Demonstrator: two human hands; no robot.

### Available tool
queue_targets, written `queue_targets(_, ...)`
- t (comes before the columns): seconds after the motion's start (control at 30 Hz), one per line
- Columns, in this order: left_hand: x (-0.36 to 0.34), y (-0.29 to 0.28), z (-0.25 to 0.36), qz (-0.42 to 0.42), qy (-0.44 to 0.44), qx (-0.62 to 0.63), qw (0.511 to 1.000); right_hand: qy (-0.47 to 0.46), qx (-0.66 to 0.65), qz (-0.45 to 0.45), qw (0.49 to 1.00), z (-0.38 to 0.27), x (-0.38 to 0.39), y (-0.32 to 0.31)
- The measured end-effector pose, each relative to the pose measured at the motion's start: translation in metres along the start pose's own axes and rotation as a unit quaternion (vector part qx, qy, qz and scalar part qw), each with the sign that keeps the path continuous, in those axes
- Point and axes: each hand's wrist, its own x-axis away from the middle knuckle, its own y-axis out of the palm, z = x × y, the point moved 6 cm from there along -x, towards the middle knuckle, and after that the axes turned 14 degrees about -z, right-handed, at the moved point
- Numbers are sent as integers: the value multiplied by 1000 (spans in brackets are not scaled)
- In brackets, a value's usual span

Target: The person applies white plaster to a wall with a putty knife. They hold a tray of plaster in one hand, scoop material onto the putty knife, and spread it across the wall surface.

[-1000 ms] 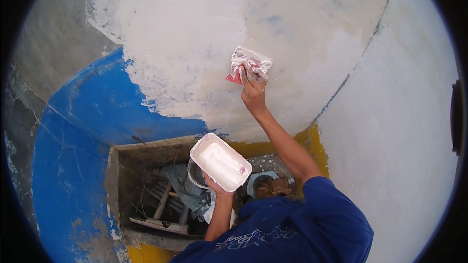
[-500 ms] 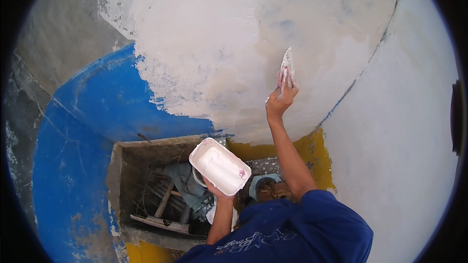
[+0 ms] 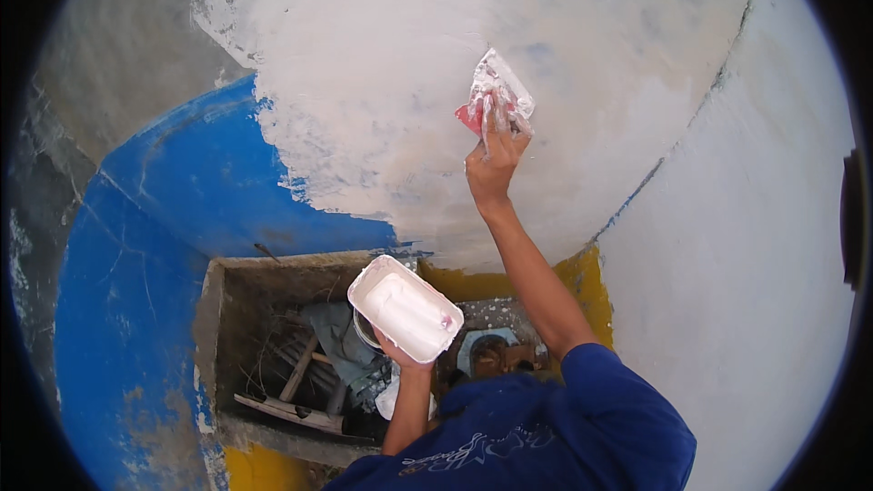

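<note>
My right hand (image 3: pixel 496 153) reaches up to the wall and grips a putty scraper (image 3: pixel 502 95), a flat blade with a pinkish-red part, smeared with white paste. The fingers are coated in the same paste. Behind the scraper, the wall carries a broad coat of whitish putty (image 3: pixel 364 64), with grey patches to its right. Lower down, my left hand (image 3: pixel 405 353) holds a white rectangular tub (image 3: pixel 443 293) from below, its fingers mostly hidden under it. White paste (image 3: pixel 405 309) with a small pink spot lies inside the tub.
Bright blue paint (image 3: pixel 200 191) covers the wall at left, below bare grey cement (image 3: pixel 118 64). A concrete trough (image 3: pixel 207 309) beneath holds sticks (image 3: pixel 300 368) and a grey-green cloth (image 3: pixel 341 336). A long crack (image 3: pixel 673 150) runs down beside the white wall (image 3: pixel 727 291) at right.
My right hand has moved left and slightly up with the scraper, whose blade has turned from edge-on to show its flat, paste-covered face. The tub stays nearly in place.
</note>
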Motion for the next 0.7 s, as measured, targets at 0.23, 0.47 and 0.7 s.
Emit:
queue_targets(0.23, 0, -11, -1, 16, -3, 9, 1000, -36, -110, -117, 986, -38, 52, 31)
queue_targets(0.47, -2, -17, 0, -7, 2, 21, 1000, 15, -30, 68, 997, 7, -12, -19)
queue_targets(0.7, -7, -7, -8, 0, 3, 48, 999, -60, -97, -123, 986, -45, 36, 28)
